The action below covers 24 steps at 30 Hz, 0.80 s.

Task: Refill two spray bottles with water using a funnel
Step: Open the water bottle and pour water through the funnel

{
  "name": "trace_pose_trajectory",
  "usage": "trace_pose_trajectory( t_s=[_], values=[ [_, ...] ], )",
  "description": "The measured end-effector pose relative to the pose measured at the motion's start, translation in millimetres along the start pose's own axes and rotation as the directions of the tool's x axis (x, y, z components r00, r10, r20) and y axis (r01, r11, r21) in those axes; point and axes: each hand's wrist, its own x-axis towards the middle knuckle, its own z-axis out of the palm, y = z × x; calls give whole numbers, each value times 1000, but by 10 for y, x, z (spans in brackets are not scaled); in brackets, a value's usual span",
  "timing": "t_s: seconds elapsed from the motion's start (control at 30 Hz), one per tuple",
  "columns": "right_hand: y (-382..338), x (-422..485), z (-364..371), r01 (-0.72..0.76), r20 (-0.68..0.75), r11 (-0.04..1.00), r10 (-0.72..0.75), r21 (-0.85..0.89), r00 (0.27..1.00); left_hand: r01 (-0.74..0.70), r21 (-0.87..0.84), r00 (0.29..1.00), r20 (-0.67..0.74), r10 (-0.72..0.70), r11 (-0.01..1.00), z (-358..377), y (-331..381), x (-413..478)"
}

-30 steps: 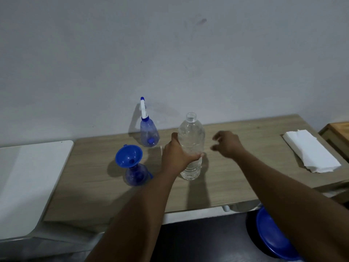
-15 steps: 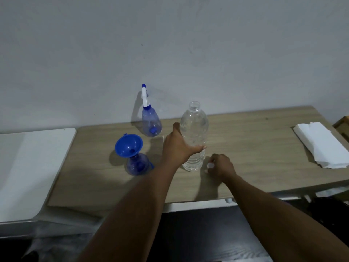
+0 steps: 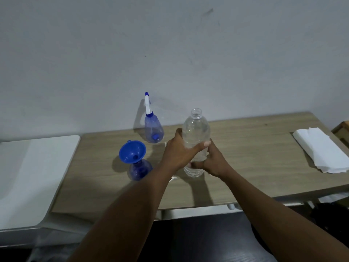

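Note:
An uncapped clear water bottle (image 3: 196,129) stands upright on the wooden table (image 3: 255,157). My left hand (image 3: 178,154) wraps its middle from the left. My right hand (image 3: 211,163) grips its lower part from the right. To the left, a blue funnel (image 3: 132,152) sits tilted in the neck of a blue spray bottle (image 3: 139,170) with no spray head. Behind it, near the wall, a second blue spray bottle (image 3: 153,127) stands with its white-and-blue spray head on.
A stack of white paper napkins (image 3: 323,150) lies at the table's right end. A white surface (image 3: 28,178) adjoins the table on the left. Something small and white (image 3: 173,179) lies on the table by my left wrist. The wall rises right behind the table.
My right hand rose from the tabletop beside the bottle's base and closed on the lower part of the water bottle. My left hand kept its grip.

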Motion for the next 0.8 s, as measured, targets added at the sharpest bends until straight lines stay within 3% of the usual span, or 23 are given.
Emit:
trace_pose_trajectory(
  t_s=[0.17,0.3,0.37,0.47,0.57,0.7,0.8],
  values=[
    [-114,27,181,22,-207,998,-9,60,978,15,-16,999,42,-14,1000,-101,-74,-106],
    [-194,46,232,38,-257,999,-32,21,966,-43,39,976,-213,50,998,-87,-447,-392],
    [-189,54,250,44,-265,999,-37,19,963,-45,93,960,-273,69,995,-113,-700,-615],
    [-199,41,257,60,-288,998,-55,9,956,64,273,971,-240,3,960,-232,-1157,-889],
    [-203,69,257,85,-299,996,-73,28,952,237,406,945,-306,-113,882,-490,-1482,-985],
    [-240,118,270,106,-280,994,-106,-15,954,349,285,900,-368,-235,893,-843,-1625,-928],
    [-282,152,284,110,-271,994,-112,-22,956,202,149,926,-351,-139,968,-960,-1543,-845]
  ],
)
